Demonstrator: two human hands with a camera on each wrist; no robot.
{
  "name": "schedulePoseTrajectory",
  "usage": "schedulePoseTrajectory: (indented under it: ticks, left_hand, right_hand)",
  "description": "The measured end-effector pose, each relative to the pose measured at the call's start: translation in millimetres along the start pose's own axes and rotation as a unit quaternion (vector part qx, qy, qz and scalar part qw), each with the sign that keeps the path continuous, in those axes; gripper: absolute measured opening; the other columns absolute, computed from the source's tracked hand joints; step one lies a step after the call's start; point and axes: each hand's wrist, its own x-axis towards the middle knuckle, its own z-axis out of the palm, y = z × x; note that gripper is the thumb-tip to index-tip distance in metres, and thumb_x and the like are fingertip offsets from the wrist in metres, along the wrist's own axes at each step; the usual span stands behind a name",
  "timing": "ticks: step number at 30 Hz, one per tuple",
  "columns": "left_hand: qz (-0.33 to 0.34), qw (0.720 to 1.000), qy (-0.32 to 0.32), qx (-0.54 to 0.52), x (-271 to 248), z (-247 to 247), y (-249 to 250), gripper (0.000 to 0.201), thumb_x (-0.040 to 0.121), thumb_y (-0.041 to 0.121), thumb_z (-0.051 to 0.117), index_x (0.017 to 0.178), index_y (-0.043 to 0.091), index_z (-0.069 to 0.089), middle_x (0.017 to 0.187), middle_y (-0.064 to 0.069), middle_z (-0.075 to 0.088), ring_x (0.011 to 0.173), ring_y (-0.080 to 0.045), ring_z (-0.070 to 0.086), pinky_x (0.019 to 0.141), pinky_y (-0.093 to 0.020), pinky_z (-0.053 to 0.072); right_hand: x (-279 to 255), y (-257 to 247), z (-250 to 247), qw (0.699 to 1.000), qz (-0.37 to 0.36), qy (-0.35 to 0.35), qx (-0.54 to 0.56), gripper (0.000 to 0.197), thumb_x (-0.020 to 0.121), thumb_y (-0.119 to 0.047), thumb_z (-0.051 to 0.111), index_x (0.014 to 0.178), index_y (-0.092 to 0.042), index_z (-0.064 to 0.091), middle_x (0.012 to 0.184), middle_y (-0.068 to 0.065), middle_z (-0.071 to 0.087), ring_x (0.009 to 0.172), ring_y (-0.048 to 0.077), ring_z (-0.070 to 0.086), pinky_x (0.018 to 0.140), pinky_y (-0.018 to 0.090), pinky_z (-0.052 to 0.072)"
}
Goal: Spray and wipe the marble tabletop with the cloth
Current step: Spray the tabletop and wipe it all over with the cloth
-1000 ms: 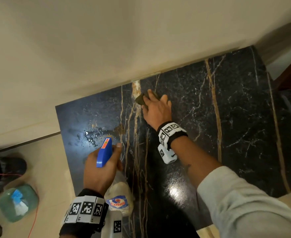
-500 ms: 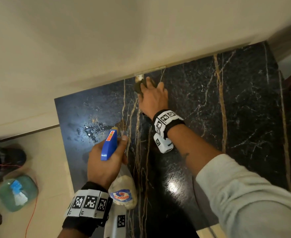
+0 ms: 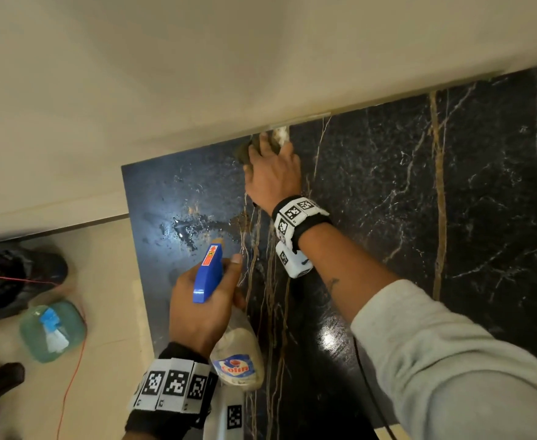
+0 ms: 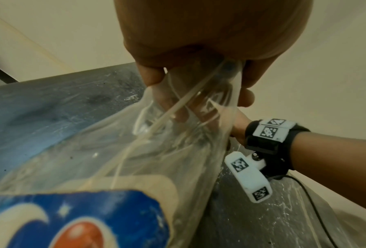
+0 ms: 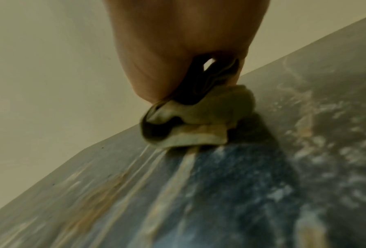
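Pressing a crumpled cloth [image 3: 247,151] with the right hand [image 3: 273,176] against the black marble tabletop [image 3: 387,192] by the wall at upper centre, scrubbing there, left hand [image 3: 202,308] clamped around the Colin spray bottle [image 3: 238,360] at lower centre, ready for respraying.

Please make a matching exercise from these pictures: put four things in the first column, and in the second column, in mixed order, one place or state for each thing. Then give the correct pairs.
Column 1
1. cloth
2. spray bottle
3. puddle of spray
4. green bottle

Column 2
A. lies on the floor, left of the marble tabletop
B. held in the left hand above the slab's near left part
C. bunched under the right hand, at the wall edge
D. glistens wet on the slab's left part

Pairs: 1-C, 2-B, 3-D, 4-A
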Motion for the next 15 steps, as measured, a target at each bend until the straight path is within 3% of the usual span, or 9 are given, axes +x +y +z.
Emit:
schedulePoseTrajectory:
  ticks: [2, 3, 5, 7, 9, 11, 13, 15]
  left_hand:
    - [-0.004, 1.000, 0.005, 0.001, -1.9, -1.7, -1.3, 0.040, 0.100, 0.034, 0.065, 0.066, 0.057, 0.067, 0.052, -0.008, 0.066, 0.059, -0.032, 0.069, 0.077, -0.044, 0.057]
    - [-0.004, 1.000, 0.004, 0.002, -3.0, -2.6, -1.3, 0.042, 0.100, 0.034, 0.064, 0.066, 0.059, 0.067, 0.052, -0.008, 0.065, 0.059, -0.032, 0.069, 0.078, -0.043, 0.056]
    - [-0.003, 1.000, 0.002, 0.007, -4.5, -4.9, -2.6, 0.038, 0.100, 0.033, 0.064, 0.067, 0.050, 0.068, 0.051, -0.007, 0.065, 0.058, -0.030, 0.069, 0.078, -0.044, 0.057]
    - [-0.009, 1.000, 0.007, 0.008, -6.3, -9.2, -7.1, 0.028, 0.100, 0.034, 0.065, 0.072, 0.032, 0.067, 0.051, -0.008, 0.065, 0.057, -0.030, 0.068, 0.078, -0.048, 0.058]
    - [-0.007, 1.000, 0.011, 0.017, -9.8, -14.0, -11.2, 0.027, 0.099, 0.036, 0.065, 0.074, 0.024, 0.065, 0.052, -0.010, 0.064, 0.056, -0.030, 0.067, 0.075, -0.050, 0.058]
    - [-0.002, 1.000, 0.012, 0.017, -14.3, -17.2, -14.5, 0.025, 0.098, 0.041, 0.065, 0.077, 0.026, 0.065, 0.053, -0.010, 0.065, 0.056, -0.029, 0.067, 0.074, -0.048, 0.057]
    - [-0.001, 1.000, 0.017, 0.004, -20.9, -20.4, -16.3, 0.019, 0.096, 0.046, 0.066, 0.082, 0.033, 0.066, 0.054, -0.011, 0.065, 0.058, -0.030, 0.067, 0.073, -0.047, 0.056]
    - [-0.009, 1.000, 0.020, 0.007, -24.8, -23.1, -20.0, 0.022, 0.096, 0.046, 0.066, 0.079, 0.032, 0.065, 0.055, -0.013, 0.065, 0.059, -0.032, 0.066, 0.074, -0.048, 0.055]
  right_hand:
    - [5.7, 19.1, -5.3, 0.999, -0.042, -0.011, -0.012, 0.049, 0.100, -0.046, 0.043, 0.144, -0.026, 0.053, 0.161, 0.001, 0.036, 0.118, 0.035, 0.044, 0.088, 0.042, 0.047]
    - [6.8, 32.0, -7.6, 0.999, -0.030, -0.005, -0.025, 0.049, 0.100, -0.047, 0.043, 0.143, -0.026, 0.053, 0.159, 0.001, 0.038, 0.113, 0.035, 0.046, 0.083, 0.040, 0.047]
    - [6.2, 49.3, -9.1, 0.997, 0.064, 0.030, -0.028, 0.049, 0.099, -0.049, 0.043, 0.140, -0.024, 0.054, 0.157, 0.003, 0.040, 0.110, 0.036, 0.048, 0.080, 0.039, 0.045]
    - [6.9, 42.9, -7.4, 0.984, 0.170, 0.042, -0.005, 0.052, 0.099, -0.046, 0.047, 0.145, -0.022, 0.050, 0.162, 0.006, 0.033, 0.117, 0.038, 0.045, 0.087, 0.042, 0.043]
    - [9.1, 25.7, -6.7, 0.977, 0.211, 0.031, 0.006, 0.055, 0.098, -0.043, 0.050, 0.148, -0.019, 0.047, 0.164, 0.008, 0.028, 0.124, 0.039, 0.041, 0.095, 0.045, 0.040]
    - [9.8, 10.1, -7.3, 0.984, 0.177, 0.023, 0.014, 0.055, 0.097, -0.042, 0.050, 0.146, -0.017, 0.048, 0.162, 0.009, 0.030, 0.122, 0.038, 0.041, 0.095, 0.045, 0.040]
    - [6.6, -0.4, -3.2, 0.996, 0.081, 0.010, -0.023, 0.053, 0.098, -0.042, 0.048, 0.144, -0.017, 0.051, 0.158, 0.007, 0.036, 0.119, 0.038, 0.043, 0.092, 0.045, 0.042]
    - [7.0, 1.3, -4.9, 0.998, -0.023, -0.006, -0.050, 0.052, 0.099, -0.044, 0.046, 0.144, -0.020, 0.052, 0.159, 0.004, 0.037, 0.121, 0.039, 0.042, 0.091, 0.045, 0.044]
